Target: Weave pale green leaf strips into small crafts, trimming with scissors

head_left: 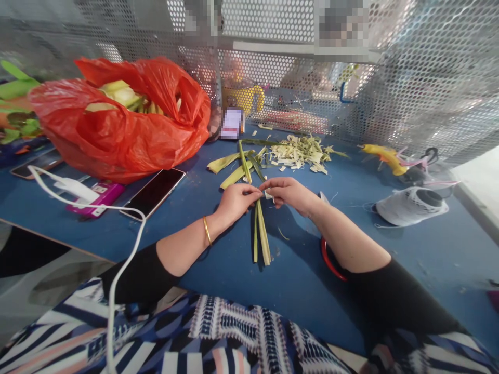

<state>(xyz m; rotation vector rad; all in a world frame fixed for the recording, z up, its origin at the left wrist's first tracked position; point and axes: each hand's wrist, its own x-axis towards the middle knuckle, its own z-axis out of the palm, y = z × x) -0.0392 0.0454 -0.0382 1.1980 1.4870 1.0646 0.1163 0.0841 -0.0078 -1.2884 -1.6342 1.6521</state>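
The leaf strips (260,228) pinched between the fingertips of the left hand (234,201) and the right hand (288,191) look fibrous and matt, pale green with a faint sheen along the ribs. Under the fingers the table (218,259) is a matt blue surface, slightly dusty. Beyond the fingertips lies a heap of dry, papery leaf trimmings (298,151). Left of the fingers a phone (154,192) shows glossy black glass, and behind it a red bag (117,119) is thin, crinkled, shiny plastic. Right of the fingers sits a spool of white thread (411,205), soft and matt. A gold bangle (206,231) on the left wrist is polished metal.
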